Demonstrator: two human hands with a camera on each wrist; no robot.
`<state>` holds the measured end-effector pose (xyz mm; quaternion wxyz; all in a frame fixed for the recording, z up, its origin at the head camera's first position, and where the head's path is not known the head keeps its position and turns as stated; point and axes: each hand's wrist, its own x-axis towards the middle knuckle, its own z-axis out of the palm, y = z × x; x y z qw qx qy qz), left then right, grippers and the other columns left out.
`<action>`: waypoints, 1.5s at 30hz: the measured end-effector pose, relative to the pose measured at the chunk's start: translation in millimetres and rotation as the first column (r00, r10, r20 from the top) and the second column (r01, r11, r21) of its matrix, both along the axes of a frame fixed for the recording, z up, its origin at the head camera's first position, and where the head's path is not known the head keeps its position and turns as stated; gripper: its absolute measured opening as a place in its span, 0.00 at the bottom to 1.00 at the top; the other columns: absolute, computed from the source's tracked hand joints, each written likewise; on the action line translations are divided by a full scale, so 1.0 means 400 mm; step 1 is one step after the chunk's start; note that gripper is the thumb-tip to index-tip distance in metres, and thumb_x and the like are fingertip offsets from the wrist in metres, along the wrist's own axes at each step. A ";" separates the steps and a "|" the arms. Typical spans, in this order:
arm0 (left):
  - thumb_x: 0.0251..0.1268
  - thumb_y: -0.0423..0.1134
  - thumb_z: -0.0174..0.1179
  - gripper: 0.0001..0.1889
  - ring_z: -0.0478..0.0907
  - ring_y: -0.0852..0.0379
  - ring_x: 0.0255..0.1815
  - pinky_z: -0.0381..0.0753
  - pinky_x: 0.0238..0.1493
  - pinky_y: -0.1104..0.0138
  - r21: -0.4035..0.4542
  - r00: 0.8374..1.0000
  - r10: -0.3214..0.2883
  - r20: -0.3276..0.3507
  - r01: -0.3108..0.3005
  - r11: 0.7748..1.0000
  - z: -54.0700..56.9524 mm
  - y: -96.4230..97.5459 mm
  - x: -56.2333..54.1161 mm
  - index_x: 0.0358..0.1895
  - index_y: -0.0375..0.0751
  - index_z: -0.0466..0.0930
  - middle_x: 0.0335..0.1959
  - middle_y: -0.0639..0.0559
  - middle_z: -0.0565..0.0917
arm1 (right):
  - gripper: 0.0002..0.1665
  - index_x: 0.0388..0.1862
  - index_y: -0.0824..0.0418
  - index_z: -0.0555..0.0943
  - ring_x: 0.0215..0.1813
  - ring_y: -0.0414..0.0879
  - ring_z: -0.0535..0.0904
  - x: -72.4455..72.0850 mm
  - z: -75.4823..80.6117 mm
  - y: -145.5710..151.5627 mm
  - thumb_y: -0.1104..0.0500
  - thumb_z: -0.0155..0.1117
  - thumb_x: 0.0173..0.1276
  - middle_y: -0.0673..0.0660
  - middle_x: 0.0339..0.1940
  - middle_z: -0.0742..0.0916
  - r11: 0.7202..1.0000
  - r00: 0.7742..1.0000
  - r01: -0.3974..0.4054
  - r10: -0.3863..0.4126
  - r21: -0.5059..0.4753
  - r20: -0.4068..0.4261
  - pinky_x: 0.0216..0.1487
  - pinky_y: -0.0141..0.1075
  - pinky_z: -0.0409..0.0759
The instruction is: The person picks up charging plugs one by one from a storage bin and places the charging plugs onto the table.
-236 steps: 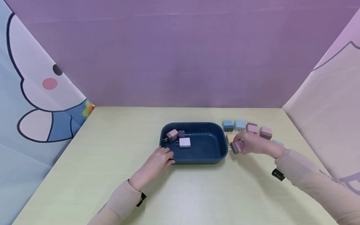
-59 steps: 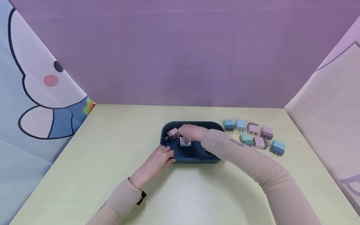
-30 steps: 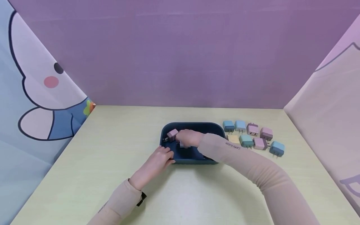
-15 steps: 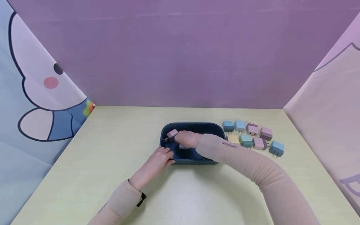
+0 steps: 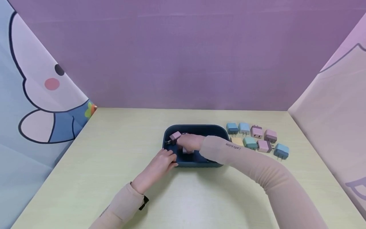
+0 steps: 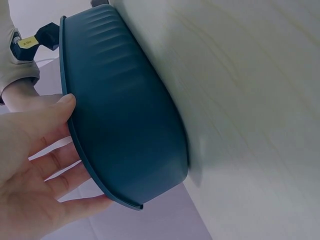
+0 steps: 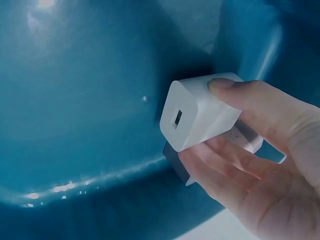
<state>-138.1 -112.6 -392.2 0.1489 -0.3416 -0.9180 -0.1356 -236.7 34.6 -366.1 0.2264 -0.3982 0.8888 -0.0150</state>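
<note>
In the head view, the dark blue tray [image 5: 200,164] stands mid-table. My left hand [image 5: 161,161] grips its left front corner; the left wrist view shows the thumb [image 6: 67,102] on the rim and outer wall. My right hand [image 5: 191,141] reaches into the tray. Its thumb and fingers pinch a white USB wall charger [image 7: 210,110] near the tray's left end. A pink charger [image 5: 175,136] lies against the left wall, just left of the right fingers. A small dark purple charger [image 7: 176,162] sits behind the white one, mostly covered by the right hand.
Right of the tray lie several chargers in two rough rows: blue [image 5: 232,128], light blue [image 5: 244,128], pink [image 5: 256,131], mauve [image 5: 270,135], yellow [image 5: 236,141], green [image 5: 250,143], pink-and-purple [image 5: 263,146] and another blue [image 5: 281,150]. Behind the table rises a purple wall [image 5: 188,57].
Earlier my right hand held a pink-and-purple charger right of the tray; that charger now lies among the others. The right hand has moved left into the tray. My left hand stays put.
</note>
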 end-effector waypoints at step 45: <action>0.50 0.37 0.64 0.09 0.62 0.59 0.22 0.63 0.29 0.68 -0.026 0.998 0.022 0.061 -0.020 0.999 0.010 0.002 0.001 0.22 0.43 0.73 0.19 0.55 0.69 | 0.19 0.46 0.59 0.77 0.44 0.47 0.73 0.038 0.152 0.139 0.69 0.64 0.54 0.55 0.43 0.78 0.999 0.996 0.011 -0.007 0.045 -0.092 0.42 0.37 0.74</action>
